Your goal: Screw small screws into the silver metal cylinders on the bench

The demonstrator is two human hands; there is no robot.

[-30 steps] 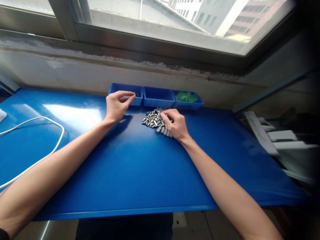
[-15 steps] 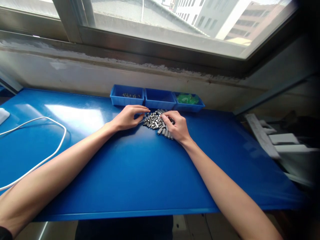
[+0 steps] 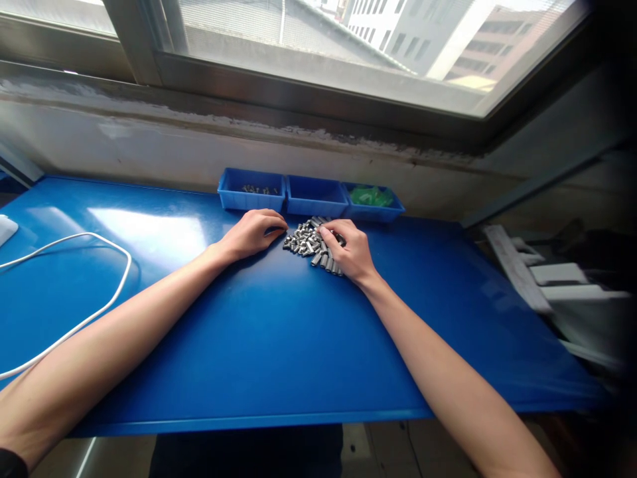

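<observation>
A heap of small metal parts (image 3: 301, 240) lies on the blue table, short silvery pieces to the left and longer grey cylindrical sleeves (image 3: 326, 260) at the right and front. Just left of the heap rests my left hand (image 3: 255, 232), its fingers bent and the tips closed toward the thumb; whatever may be between them is too small to make out. My right hand (image 3: 351, 249) reaches over the heap's right side, thumb and forefinger pinched together above the metal pieces. What that pinch holds cannot be made out, and the hand hides part of the heap.
Behind the heap stand three joined blue bins: the left bin (image 3: 251, 199) holds small metal pieces, the middle bin (image 3: 316, 206) shows a bare inside, the right bin (image 3: 374, 212) holds green plastic. A white cable (image 3: 127, 265) curves over the table (image 3: 259, 358) at left.
My left hand has drawn slightly left, away from the heap, and its fingers have closed toward the thumb. My right hand stays over the heap, nearly unmoved.
</observation>
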